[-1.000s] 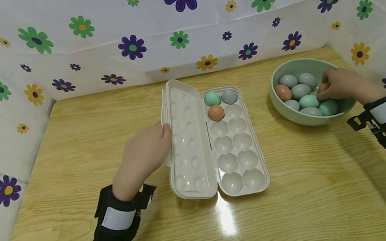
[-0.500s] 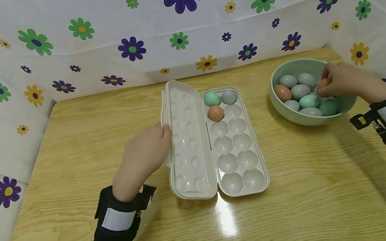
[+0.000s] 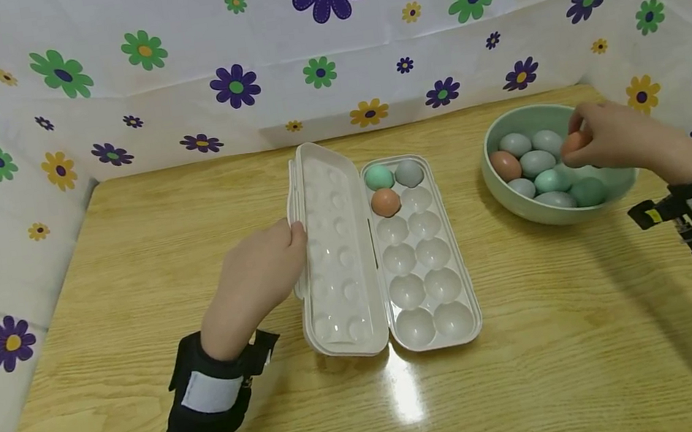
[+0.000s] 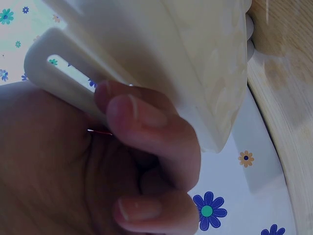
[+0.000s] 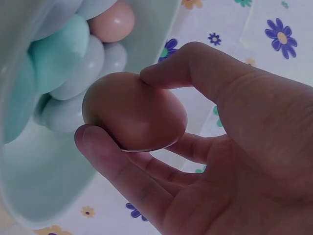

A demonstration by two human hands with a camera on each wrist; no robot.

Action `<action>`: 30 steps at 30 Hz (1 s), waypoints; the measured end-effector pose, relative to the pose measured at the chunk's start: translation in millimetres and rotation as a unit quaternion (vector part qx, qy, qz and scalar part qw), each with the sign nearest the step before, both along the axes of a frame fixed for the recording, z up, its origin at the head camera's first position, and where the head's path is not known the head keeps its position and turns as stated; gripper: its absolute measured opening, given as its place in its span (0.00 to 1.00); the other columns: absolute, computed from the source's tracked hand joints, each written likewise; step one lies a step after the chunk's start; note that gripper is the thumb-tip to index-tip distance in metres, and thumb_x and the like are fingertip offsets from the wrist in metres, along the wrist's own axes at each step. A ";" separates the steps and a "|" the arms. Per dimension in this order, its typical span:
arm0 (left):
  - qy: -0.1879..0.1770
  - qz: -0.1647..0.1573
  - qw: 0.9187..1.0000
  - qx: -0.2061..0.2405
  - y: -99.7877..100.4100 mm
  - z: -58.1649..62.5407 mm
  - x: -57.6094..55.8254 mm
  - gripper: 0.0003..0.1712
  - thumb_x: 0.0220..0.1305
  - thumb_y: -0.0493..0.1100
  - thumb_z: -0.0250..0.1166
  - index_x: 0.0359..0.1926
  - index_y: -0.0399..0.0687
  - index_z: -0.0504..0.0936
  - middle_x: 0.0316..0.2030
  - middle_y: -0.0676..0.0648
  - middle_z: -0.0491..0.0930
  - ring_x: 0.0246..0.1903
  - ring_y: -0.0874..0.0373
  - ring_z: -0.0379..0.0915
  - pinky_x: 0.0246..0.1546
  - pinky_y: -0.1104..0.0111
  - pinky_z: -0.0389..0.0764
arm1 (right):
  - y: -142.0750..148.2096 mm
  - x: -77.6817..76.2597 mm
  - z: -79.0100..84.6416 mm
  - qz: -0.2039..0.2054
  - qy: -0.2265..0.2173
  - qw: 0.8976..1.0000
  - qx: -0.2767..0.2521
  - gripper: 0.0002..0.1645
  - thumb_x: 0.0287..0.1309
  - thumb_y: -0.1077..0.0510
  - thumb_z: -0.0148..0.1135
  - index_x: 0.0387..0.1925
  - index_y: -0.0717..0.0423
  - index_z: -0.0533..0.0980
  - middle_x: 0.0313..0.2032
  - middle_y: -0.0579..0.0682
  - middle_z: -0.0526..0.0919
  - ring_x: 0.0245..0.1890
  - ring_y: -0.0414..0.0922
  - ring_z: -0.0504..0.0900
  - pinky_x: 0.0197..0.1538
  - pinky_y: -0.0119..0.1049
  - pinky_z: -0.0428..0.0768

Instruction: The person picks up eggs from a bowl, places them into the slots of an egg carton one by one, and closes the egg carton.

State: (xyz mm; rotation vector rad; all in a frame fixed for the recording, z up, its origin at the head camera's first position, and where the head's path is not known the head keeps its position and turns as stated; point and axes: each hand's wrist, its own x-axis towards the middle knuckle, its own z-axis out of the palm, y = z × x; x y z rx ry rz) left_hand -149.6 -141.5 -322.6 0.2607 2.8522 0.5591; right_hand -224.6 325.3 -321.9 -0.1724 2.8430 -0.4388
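A white egg carton (image 3: 425, 249) lies open on the table, its lid (image 3: 344, 260) tilted up on the left. My left hand (image 3: 256, 284) grips the lid's outer edge; in the left wrist view its fingers (image 4: 151, 127) curl at the slotted rim. Mint, grey and brown eggs occupy three cups at the carton's far end. My right hand (image 3: 617, 141) pinches a brown egg (image 5: 134, 111) between thumb and fingers, over the right side of a pale green bowl (image 3: 538, 212). In the head view that hand covers most of this egg.
Several grey, mint and brown eggs (image 3: 538, 163) lie in the bowl, mostly toward its left. The wooden table (image 3: 129, 276) extends around carton and bowl. A white cloth (image 3: 172, 115) with printed flowers rises behind and at both sides.
My right hand has lifted the brown egg from among the others in the bowl and shifted slightly up. My left hand stays on the carton lid.
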 end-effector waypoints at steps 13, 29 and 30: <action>0.000 0.000 1.000 -0.006 -0.7 -0.4 -0.4 0.25 0.78 0.51 0.34 0.37 0.45 0.74 0.22 0.47 0.70 0.22 0.53 0.70 0.21 0.64 0.66 | -15.6 4.2 9.4 0.012 -0.003 1.000 0.001 0.29 0.59 0.53 0.64 0.53 0.69 0.66 0.44 0.67 0.72 0.39 0.57 0.72 0.34 0.43 0.73; 0.006 -0.002 1.000 -0.011 -0.5 -0.3 -0.5 0.24 0.78 0.51 0.35 0.35 0.45 0.74 0.22 0.46 0.71 0.22 0.53 0.70 0.21 0.64 0.67 | -45.0 4.3 18.1 0.051 0.026 0.998 0.028 0.29 0.59 0.50 0.64 0.53 0.67 0.68 0.44 0.64 0.74 0.41 0.56 0.72 0.40 0.46 0.72; 0.007 -0.002 1.000 -0.010 -0.5 -0.4 -0.4 0.24 0.78 0.51 0.35 0.35 0.45 0.74 0.22 0.46 0.71 0.22 0.53 0.70 0.21 0.64 0.67 | -46.9 4.4 18.3 0.051 0.023 0.998 0.027 0.29 0.60 0.50 0.63 0.54 0.66 0.68 0.45 0.64 0.74 0.42 0.56 0.72 0.40 0.46 0.72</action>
